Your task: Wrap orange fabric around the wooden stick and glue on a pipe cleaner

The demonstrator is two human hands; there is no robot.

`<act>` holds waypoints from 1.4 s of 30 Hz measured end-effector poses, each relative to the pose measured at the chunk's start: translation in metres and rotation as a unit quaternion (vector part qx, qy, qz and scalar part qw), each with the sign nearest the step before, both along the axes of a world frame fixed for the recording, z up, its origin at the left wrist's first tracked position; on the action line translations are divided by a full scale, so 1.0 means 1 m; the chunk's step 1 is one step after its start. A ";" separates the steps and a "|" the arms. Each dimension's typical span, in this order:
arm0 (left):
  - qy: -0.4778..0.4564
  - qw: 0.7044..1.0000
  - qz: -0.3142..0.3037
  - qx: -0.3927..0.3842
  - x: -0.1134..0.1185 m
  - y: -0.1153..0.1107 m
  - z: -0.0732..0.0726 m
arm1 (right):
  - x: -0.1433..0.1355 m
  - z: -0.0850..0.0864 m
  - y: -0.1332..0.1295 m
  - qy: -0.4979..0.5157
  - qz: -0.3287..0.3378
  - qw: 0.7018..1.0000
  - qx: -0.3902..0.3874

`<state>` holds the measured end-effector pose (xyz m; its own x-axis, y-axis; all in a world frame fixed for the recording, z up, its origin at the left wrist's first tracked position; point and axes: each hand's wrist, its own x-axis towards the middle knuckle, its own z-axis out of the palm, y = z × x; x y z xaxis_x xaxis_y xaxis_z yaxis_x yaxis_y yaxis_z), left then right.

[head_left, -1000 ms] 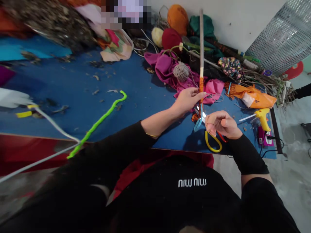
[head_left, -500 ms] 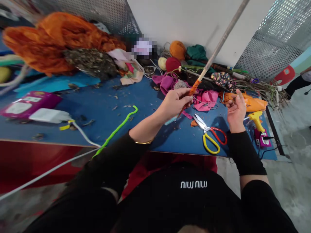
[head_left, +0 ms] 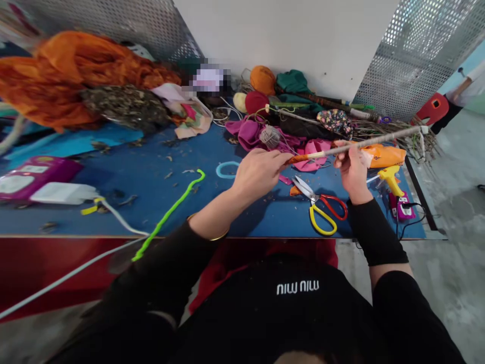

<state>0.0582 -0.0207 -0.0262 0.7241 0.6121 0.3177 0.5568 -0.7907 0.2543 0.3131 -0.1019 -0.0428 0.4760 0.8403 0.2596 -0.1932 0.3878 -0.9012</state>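
Note:
A long thin wooden stick [head_left: 394, 135] lies nearly level across both hands, its near end wrapped in orange cloth [head_left: 296, 158]. My left hand [head_left: 259, 172] is closed around the wrapped end, back of the hand upward. Farther along the stick, my right hand [head_left: 353, 169] has its fingers curled about the shaft, palm turned partly up. Below the stick lie scissors [head_left: 313, 198] with one red and one yellow handle, blades parted. Beside their tips are a small orange scrap [head_left: 294, 191] and a pink strip [head_left: 285, 179].
On the blue table [head_left: 151, 167] are a green fuzzy stem [head_left: 168, 215], a light-blue loop [head_left: 223, 170], yarn balls [head_left: 262, 80], orange cloth [head_left: 87, 65], and a purple box [head_left: 41, 174]. A yellow glue gun [head_left: 392, 179] with a cord stands at the right, near bundled twigs [head_left: 382, 130].
The stick has swung from steeply upright down to nearly level, pointing right. My left hand has rolled over with it, and my right hand has come onto the shaft. The light-blue loop is now uncovered.

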 end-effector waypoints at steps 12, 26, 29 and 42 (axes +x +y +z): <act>-0.588 0.789 0.148 0.098 -0.012 -0.002 -0.015 | 0.002 -0.006 0.002 0.011 -0.089 0.996 -0.008; -0.652 0.560 0.147 -0.489 -0.003 0.003 -0.040 | 0.009 -0.004 0.000 0.027 -0.097 0.995 0.005; -0.655 0.545 0.142 -0.504 -0.001 0.007 -0.038 | 0.010 -0.004 0.001 0.045 -0.095 0.994 -0.002; -0.692 0.587 0.079 -0.412 0.012 0.002 -0.031 | 0.002 -0.002 -0.001 0.116 -0.071 0.989 -0.062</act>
<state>0.0707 -0.0189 -0.0572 0.0348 0.9959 0.0836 -0.5849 -0.0475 0.8097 0.3148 -0.1026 -0.0445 0.6261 0.7792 0.0282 -0.3520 0.3148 -0.8815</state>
